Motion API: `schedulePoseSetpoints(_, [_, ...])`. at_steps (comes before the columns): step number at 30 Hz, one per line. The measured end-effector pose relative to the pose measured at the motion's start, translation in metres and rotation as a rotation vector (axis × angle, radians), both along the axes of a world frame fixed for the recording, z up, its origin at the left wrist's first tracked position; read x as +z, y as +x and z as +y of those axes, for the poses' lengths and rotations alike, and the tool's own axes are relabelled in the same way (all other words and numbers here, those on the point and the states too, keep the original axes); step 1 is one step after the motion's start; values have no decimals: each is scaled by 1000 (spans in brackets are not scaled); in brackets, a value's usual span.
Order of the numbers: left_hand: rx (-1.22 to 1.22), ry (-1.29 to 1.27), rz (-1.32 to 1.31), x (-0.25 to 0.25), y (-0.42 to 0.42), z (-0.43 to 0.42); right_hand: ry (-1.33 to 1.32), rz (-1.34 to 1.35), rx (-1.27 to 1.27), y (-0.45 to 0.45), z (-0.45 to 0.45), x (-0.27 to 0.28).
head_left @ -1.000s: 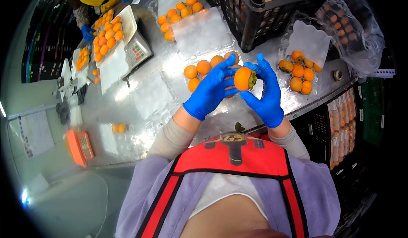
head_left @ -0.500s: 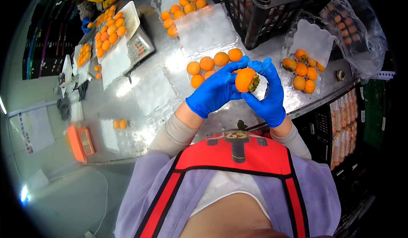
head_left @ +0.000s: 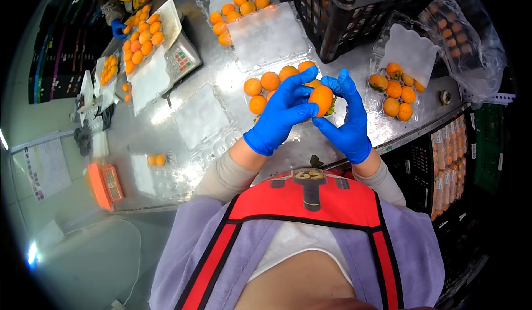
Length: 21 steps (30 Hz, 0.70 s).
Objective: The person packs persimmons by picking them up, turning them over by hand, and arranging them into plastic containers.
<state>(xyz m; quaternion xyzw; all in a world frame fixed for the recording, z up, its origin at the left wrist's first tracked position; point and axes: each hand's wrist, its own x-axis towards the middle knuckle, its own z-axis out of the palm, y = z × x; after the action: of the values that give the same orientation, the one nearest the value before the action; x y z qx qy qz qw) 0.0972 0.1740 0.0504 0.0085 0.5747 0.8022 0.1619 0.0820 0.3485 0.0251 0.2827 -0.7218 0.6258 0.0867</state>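
An orange persimmon [head_left: 320, 100] with green leaves is gripped in my left hand [head_left: 280, 110], which wears a blue glove. My right hand [head_left: 350, 126], gloved in blue too, is beside the fruit with its thumb and fingers spread apart. Below my hands, a clear plastic tray holds several persimmons [head_left: 270, 81], partly hidden by my left hand. A dark green leaf scrap [head_left: 316, 161] lies on the metal table near my apron [head_left: 343, 199].
More persimmons [head_left: 393, 89] sit in a clear tray at right. A black crate [head_left: 354, 24] stands at the back. On a scale [head_left: 182, 59] lies a loaded tray. Behind it is a co-worker's blue-gloved hand [head_left: 118, 29]. An orange device [head_left: 104, 186] sits at left.
The persimmon has turned, so its leaves now face away and show less. My right hand's fingers have opened away from it, while my left hand keeps its hold.
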Motion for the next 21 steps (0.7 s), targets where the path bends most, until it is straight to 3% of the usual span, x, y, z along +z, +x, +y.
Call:
schedulePoseSetpoints(6, [55,38,-23,0,1,-1,-54,-62,11,1,-6,3])
schedulePoseSetpoints(14, [212,-223,93,10,-1,6,-70,-164,4,3,-9,2])
schedulePoseSetpoints(21, [172,-113,0,9,1,0,-120,-198,43,5,-10,0])
